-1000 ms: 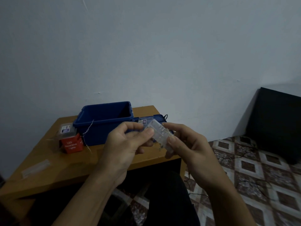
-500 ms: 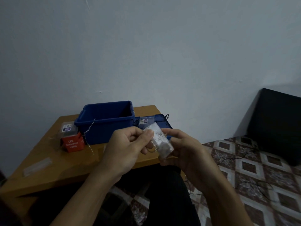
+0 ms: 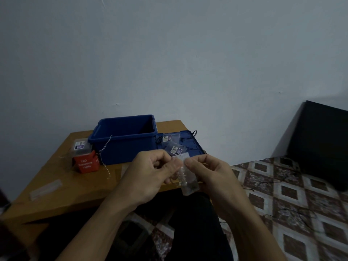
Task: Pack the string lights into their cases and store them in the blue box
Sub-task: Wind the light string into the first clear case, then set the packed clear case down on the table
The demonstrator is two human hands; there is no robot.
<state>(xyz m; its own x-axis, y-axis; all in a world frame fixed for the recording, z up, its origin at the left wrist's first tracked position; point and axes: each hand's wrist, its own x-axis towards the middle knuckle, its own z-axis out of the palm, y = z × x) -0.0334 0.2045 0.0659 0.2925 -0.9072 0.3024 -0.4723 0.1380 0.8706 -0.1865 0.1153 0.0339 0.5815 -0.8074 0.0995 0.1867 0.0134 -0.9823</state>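
Table (image 3: 56, 185) w/ blue box (image 3: 124, 147), L hand (image 3: 148, 176) + R hand (image 3: 212, 176) pinch clear case (image 3: 189, 187) top — now near-upright.

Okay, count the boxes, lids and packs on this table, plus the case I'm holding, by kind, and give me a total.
Blue box: 1
Blue lid: 1
Red LED lights pack: 1
Labelled clear cases lying on the lid: 2
Held clear case: 1
Flat clear piece: 1
Total: 7
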